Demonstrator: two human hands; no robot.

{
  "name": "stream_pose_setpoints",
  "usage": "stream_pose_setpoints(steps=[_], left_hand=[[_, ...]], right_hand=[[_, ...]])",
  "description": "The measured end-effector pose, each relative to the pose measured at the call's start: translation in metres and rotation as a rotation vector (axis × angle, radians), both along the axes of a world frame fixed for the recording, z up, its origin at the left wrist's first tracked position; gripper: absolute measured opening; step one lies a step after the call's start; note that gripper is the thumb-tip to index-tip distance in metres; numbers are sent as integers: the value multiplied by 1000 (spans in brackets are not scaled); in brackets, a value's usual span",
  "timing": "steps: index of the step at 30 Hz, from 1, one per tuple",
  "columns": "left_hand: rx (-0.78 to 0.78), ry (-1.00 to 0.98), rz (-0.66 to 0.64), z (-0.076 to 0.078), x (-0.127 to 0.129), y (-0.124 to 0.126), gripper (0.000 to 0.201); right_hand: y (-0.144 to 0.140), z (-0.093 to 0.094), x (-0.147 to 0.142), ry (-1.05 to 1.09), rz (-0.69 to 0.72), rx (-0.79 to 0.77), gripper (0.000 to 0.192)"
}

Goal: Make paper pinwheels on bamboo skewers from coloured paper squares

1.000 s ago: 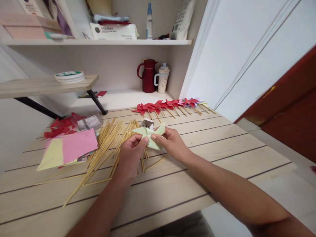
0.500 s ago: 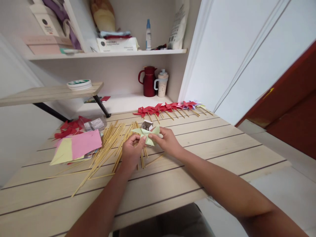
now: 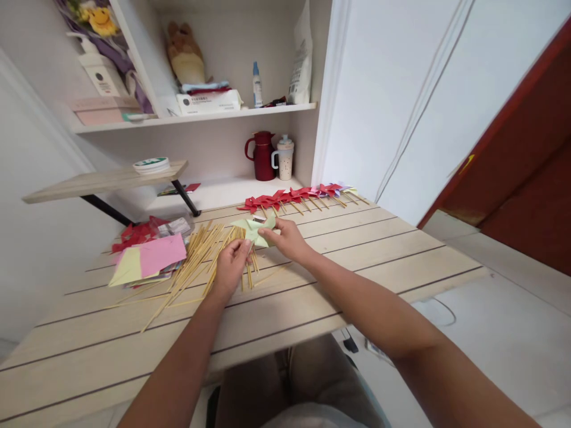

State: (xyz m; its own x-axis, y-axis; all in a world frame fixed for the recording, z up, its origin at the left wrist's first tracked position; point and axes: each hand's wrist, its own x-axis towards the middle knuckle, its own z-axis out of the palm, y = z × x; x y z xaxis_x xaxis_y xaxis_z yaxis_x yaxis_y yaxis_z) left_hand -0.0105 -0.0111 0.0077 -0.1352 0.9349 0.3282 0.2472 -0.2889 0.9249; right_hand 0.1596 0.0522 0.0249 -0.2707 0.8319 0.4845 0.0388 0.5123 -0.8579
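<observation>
My right hand (image 3: 289, 239) pinches a pale green paper pinwheel (image 3: 252, 229) at its right side, thumb in front. Close to the pinwheel's lower left edge is my left hand (image 3: 232, 261), its thumb and fingers pressed together; whatever they hold is too small to make out. Thin wooden sticks (image 3: 196, 255) lie in a loose pile beside and under my left hand. A small container behind the pinwheel is mostly hidden.
Finished red pinwheels (image 3: 289, 195) on sticks line the table's back edge. Pink paper (image 3: 163, 254) and yellow paper (image 3: 126, 266) lie at left, near red paper pieces (image 3: 138, 235). A dark red jug (image 3: 264, 157) and a cup (image 3: 285, 159) stand behind. A low wooden stand (image 3: 102, 178) is at left.
My left hand has let go of the pinwheel's left part and dropped slightly below it. The right hand keeps hold of it. The camera view has shifted.
</observation>
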Motion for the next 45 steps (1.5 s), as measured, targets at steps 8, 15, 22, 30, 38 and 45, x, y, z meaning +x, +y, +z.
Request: stream_pose_setpoints(steps=[8, 15, 22, 30, 38, 45], left_hand=[[72, 15, 40, -7, -13, 4, 48], [124, 99, 265, -9, -16, 1, 42], [324, 343, 419, -10, -20, 0, 32], [822, 839, 233, -9, -5, -3, 30], [1008, 1283, 246, -23, 1, 3, 46], [946, 1204, 359, -18, -3, -2, 40]], right_hand=[[22, 6, 10, 483, -83, -294, 44], [25, 17, 19, 552, -118, -267, 40], [15, 19, 14, 548, -84, -267, 39], [2, 11, -2, 473, -10, -320, 33], [-11, 14, -8, 439, 70, -380, 25], [-17, 15, -14, 439, 156, -469, 25]])
